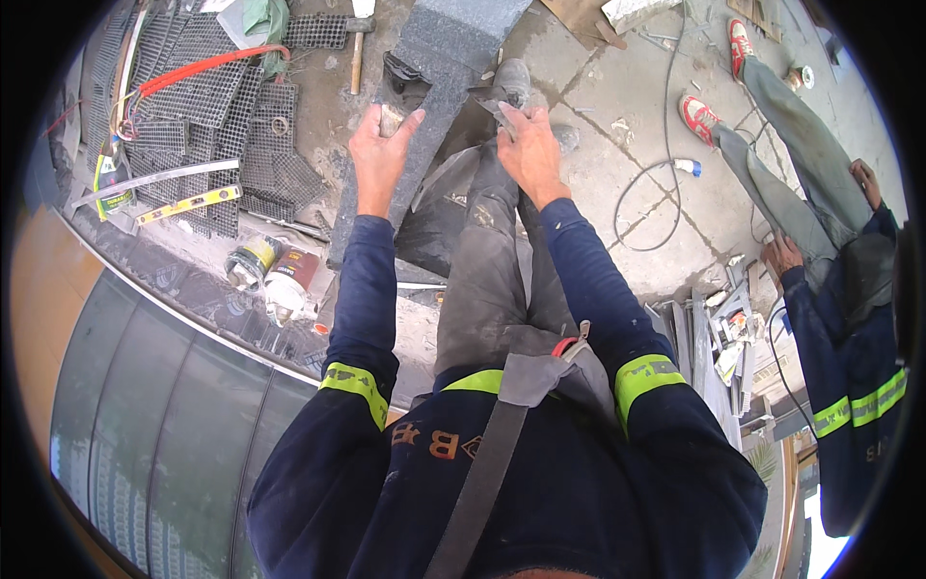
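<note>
My left hand is closed round a flat, pale piece, its thumb laid along the side. Dark, lumpy stuff shows just beyond it; whether the two are joined I cannot tell. My right hand grips a putty knife, its grey blade angled up and to the left over my shoe. Between and beneath both hands runs a long speckled dark-grey stone slab. The hands are apart from each other.
Black grid mats, a yellow spirit level and two cans lie at the left. A hammer lies beyond my left hand. At the right, a cable with a blue plug loops near another person's legs.
</note>
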The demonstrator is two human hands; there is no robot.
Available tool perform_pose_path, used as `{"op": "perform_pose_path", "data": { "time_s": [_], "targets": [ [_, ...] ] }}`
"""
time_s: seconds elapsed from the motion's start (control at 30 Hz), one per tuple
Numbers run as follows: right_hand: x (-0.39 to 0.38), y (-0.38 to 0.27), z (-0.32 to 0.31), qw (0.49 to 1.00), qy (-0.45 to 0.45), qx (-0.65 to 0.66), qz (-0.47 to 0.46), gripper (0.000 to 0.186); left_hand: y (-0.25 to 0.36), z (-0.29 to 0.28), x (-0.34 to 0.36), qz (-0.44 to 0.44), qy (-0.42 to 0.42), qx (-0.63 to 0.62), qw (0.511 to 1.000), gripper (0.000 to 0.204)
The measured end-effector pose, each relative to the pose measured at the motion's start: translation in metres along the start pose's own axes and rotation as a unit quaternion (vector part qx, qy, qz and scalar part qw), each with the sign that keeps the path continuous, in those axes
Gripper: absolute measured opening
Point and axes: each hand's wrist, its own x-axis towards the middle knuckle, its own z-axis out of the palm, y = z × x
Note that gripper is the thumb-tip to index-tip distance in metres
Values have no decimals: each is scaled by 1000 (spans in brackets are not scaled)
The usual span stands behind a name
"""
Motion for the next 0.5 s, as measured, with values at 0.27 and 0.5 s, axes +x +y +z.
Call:
{"op": "perform_pose_path", "data": {
  "time_s": [0.27, 0.5],
  "targets": [
    [13, -23, 42, 1000, 16, -11, 18, 45, -25, -3, -22, -44, 11, -57, 997, 39],
    [11, -24, 50, 1000, 20, -13, 8, 44, -6, -15, -15, -56, 15, -10, 998, 36]
  ]
}}
